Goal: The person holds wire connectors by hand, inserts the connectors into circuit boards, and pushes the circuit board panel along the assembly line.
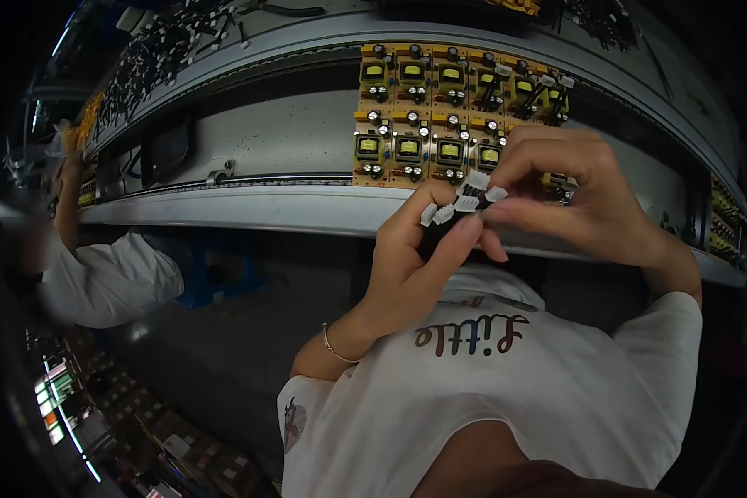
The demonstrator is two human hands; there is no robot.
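My left hand (415, 266) is closed around a small bunch of black cables with white plug connectors (445, 215), their white ends sticking up between thumb and fingers. Beside it, my right hand (577, 195) pinches at one white connector (495, 194) of the bunch between thumb and forefinger. Both hands meet just in front of a panel of brown circuit boards (408, 124), which carry yellow transformers and round capacitors. Several boards at the panel's right end have black cables with white plugs (548, 80) standing on them. My right hand covers the panel's lower right part.
The panel lies on a conveyor line with a metal front rail (249, 203). A heap of black cables with white plugs (153, 62) lies on the shelf behind, left. Another person's sleeve (120, 278) is at the left. More boards (725, 220) sit at the far right.
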